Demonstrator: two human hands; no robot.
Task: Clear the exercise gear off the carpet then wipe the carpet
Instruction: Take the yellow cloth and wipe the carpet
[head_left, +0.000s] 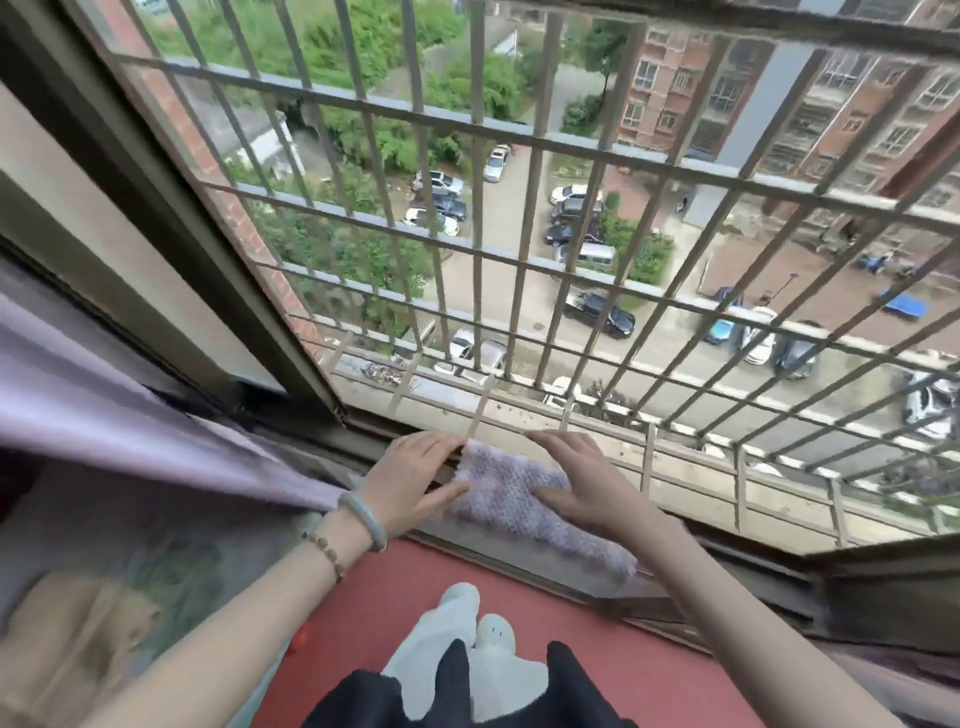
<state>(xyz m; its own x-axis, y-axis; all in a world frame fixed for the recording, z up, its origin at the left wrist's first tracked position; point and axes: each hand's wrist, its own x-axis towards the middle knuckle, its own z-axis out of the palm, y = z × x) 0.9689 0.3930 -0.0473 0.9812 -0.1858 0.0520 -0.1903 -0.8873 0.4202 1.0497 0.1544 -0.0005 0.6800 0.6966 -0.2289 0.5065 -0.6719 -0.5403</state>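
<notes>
A pale purple knitted cloth (519, 506) lies across the window sill track (571, 569), one end hanging toward the room. My left hand (415, 480) rests at the cloth's left edge, thumb on the fabric and fingers on its upper corner. My right hand (582, 486) presses flat on the cloth's right side, fingertips at the outer sill. A red carpet (649, 670) covers the floor below the window. No exercise gear is in view.
Metal security bars (530, 260) close off the open window, with a street and parked cars far below. A lilac curtain (130, 415) hangs at the left. My feet in white socks (478, 644) stand on the carpet.
</notes>
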